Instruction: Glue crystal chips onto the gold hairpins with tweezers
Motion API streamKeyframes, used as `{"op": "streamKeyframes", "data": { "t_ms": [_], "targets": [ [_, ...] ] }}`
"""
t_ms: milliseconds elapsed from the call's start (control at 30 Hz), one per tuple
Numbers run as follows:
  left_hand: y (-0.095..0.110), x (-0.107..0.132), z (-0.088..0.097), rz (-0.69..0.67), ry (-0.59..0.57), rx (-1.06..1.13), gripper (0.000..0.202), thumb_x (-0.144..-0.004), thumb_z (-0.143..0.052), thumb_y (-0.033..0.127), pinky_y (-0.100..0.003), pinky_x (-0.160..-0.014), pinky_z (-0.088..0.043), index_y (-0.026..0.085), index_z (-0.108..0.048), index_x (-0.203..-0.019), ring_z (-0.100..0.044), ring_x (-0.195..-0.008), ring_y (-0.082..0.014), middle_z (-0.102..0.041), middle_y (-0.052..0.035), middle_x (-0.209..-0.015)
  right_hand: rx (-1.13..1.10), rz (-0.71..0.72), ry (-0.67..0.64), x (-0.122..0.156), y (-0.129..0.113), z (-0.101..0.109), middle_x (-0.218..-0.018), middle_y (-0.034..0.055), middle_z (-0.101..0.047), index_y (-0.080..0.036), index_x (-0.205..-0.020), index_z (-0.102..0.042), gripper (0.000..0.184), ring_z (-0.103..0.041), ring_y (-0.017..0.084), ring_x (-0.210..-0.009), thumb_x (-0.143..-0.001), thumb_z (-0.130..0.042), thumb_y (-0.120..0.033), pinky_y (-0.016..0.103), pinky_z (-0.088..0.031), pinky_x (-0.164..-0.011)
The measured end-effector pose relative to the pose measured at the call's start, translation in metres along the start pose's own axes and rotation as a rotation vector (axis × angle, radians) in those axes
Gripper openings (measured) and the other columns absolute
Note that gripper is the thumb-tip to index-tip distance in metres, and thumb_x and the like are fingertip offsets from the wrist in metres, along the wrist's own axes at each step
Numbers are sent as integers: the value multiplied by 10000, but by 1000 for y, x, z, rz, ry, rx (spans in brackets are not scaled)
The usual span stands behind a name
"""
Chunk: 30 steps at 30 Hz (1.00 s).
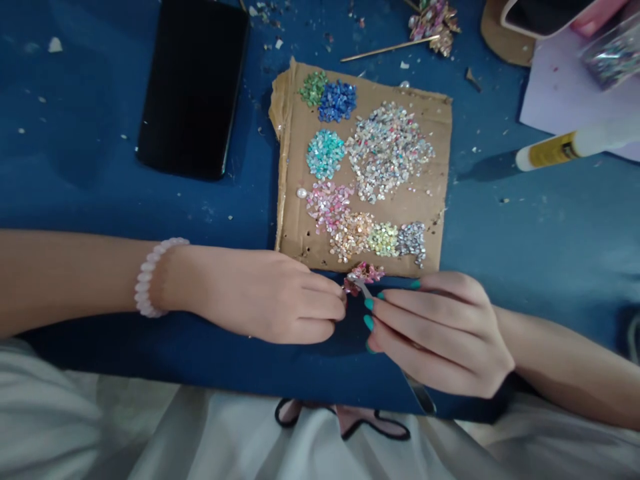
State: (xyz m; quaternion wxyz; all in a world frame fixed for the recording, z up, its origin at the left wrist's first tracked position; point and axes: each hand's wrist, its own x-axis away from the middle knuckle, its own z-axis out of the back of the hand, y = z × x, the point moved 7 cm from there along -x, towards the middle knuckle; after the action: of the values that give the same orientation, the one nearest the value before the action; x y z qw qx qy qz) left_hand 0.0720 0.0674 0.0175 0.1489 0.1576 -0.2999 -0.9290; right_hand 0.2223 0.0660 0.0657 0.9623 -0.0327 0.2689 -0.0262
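Note:
My left hand (280,300), with a pale beaded bracelet (147,283) at its wrist, is closed with fingers curled under. A small pink, beaded, flower-like ornament (369,272) sticks out from its fingertips; the pinched part is hidden. In my right hand (450,333), closed and with green nails, are metal tweezers (424,395). Their tips touch or nearly touch the ornament. Just beyond lies a cardboard piece (295,140) bearing piles of small chips, among them silvery chips (387,150), turquoise chips (325,155), blue chips (337,101) and pink chips (329,203).
A black phone (195,87) lies at the back left on the blue table (90,193). At the back are a flower-like ornament (435,23) and a thin stick (387,50). A glue tube (555,152) and lilac sheet (555,93) are at right. White scraps are scattered about.

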Motion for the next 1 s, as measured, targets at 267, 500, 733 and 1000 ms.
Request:
{"op": "streamKeyframes", "data": {
  "t_ms": [267,500,733,1000],
  "targets": [
    [9,1,-6,-155,-100,-80,236,-998,-524,140,-277,-979,-596,247,-725,-1060,-653,-1212,-197,-734,-65,-1178,18,-27,11,1,-3,-4,-856,-33,-785,-230,-825,-722,113,-689,132,-887,-909,-665,-181,334,-515,-751],
    [8,-1,-2,-130,-59,-69,238,-999,-531,138,-238,-919,-598,263,-734,-1003,-688,-1138,-171,-747,-47,-1111,153,351,98,7,-11,-9,-832,-44,-769,-250,-811,-741,191,-701,111,-801,-885,-575,-192,297,-463,-661],
    [10,0,-1,-131,-22,-101,207,-989,-557,136,-207,-907,-593,235,-737,-1005,-685,-1173,-162,-745,-59,-1166,252,538,207,15,-17,-13,-795,-5,-762,-215,-827,-764,306,-695,102,-718,-899,-470,-172,287,-459,-671],
    [7,0,1,-113,-11,-8,238,-960,-575,103,-222,-942,-602,259,-745,-1020,-693,-1157,-168,-747,-59,-1152,255,541,232,14,-17,-10,-748,3,-755,-196,-791,-756,319,-680,103,-668,-880,-458,-123,283,-462,-634]
  ]
}}
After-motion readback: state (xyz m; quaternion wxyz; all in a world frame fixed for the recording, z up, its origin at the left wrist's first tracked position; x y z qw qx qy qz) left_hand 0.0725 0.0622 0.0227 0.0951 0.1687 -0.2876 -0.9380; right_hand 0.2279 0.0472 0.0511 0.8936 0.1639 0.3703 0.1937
